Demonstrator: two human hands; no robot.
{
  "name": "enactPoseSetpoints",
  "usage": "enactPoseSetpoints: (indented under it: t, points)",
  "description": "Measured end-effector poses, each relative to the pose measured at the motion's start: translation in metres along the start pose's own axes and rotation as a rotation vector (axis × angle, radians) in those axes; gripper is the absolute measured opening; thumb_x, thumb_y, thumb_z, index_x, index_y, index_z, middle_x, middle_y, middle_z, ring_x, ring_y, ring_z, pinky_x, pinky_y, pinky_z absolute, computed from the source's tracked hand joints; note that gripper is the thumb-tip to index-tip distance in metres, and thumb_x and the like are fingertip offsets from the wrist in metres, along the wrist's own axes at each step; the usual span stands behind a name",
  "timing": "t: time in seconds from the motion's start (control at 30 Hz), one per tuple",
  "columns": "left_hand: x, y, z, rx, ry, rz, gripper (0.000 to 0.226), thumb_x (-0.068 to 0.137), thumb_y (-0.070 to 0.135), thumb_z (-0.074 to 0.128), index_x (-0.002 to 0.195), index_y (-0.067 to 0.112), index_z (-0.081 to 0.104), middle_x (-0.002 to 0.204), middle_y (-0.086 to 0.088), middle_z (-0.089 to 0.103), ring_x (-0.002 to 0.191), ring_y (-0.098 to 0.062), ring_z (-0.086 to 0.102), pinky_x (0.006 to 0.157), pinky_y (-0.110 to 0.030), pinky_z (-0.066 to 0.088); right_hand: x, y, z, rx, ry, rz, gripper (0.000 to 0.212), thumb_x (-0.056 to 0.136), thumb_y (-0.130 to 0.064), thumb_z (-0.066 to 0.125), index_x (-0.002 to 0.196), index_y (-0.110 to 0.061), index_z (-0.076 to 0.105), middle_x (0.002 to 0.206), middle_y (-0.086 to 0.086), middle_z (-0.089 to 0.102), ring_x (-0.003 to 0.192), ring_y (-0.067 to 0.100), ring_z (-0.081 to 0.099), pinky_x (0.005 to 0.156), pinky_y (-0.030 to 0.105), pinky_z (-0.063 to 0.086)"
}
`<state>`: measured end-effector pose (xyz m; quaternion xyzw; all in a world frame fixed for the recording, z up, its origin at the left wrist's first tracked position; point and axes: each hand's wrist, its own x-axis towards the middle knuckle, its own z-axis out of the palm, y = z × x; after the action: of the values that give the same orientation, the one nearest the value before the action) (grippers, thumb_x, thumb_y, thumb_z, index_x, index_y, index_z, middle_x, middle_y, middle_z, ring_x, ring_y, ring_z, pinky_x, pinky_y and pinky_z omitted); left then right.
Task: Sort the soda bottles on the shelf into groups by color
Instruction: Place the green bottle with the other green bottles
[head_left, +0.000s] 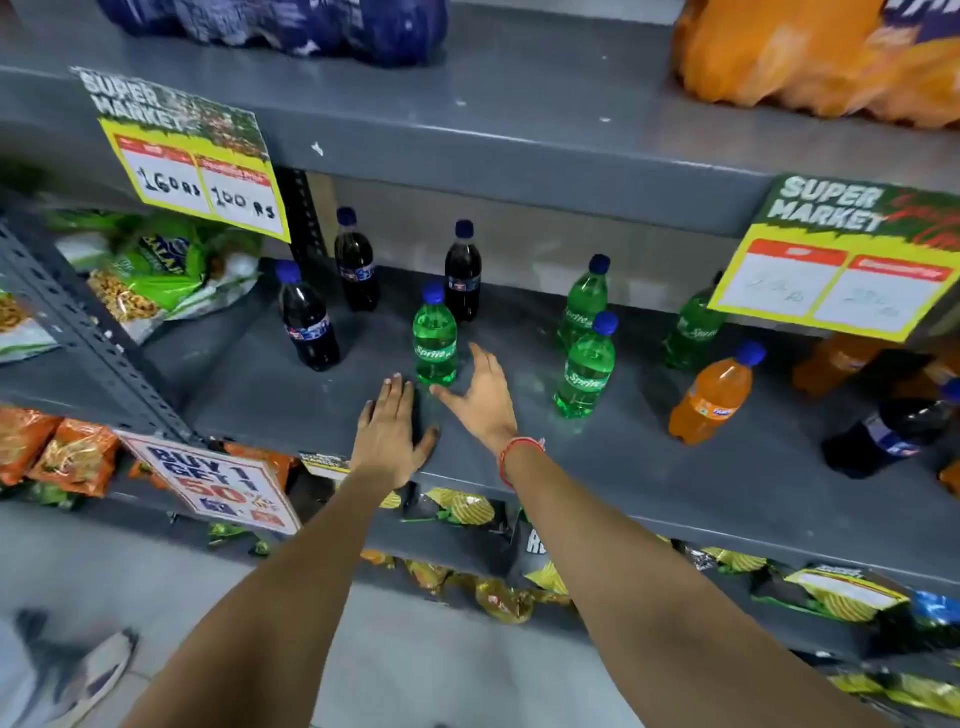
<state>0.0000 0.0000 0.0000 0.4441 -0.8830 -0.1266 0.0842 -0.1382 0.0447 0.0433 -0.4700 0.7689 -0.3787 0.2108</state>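
Sprite bottle (435, 335) stands upright on the grey shelf (623, 467), long axis vertical, blue cap up, just at 12 o'clock of both hands. Left hand (392, 434) lies flat and empty; right hand (483, 397) is spread wide, empty, thumb near the base. Pepsi bottle (462, 270) stands just behind at 1 o'clock; a hasty grab could, I judge, topple it.

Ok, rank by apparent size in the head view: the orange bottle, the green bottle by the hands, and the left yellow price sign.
1. Left yellow price sign, clearly largest.
2. Orange bottle and green bottle by the hands: near-equal; the tilt and wide-angle lens make ranking unsafe.
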Motion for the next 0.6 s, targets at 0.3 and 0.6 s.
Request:
enactPoseSetpoints:
  t: [0.3,0.6]
  points:
    - [0.000,-0.002,0.017,0.050,0.108,0.004,0.083,0.082,0.058,0.014,0.143,0.003,0.021,0.152,-0.014,0.024,0.140,-0.023,0.017,0.113,-0.042,0.012,0.024,-0.005,0.025,0.119,0.097,0.033,0.060,0.068,-0.025,0.079,0.117,-0.007,0.051,0.115,0.015,0.062,0.110,0.031,0.056,0.088,0.040,0.051]
    - [0.000,-0.002,0.016,0.082,0.074,-0.001,0.082,0.083,0.059,0.010,0.144,0.005,0.018,0.154,-0.012,0.020,0.141,-0.021,0.013,0.114,-0.041,0.009,0.013,-0.002,0.016,0.100,0.192,0.043,0.046,0.066,-0.029,0.081,0.097,-0.005,0.057,0.094,0.015,0.071,0.090,0.033,0.066,0.074,0.041,0.055]
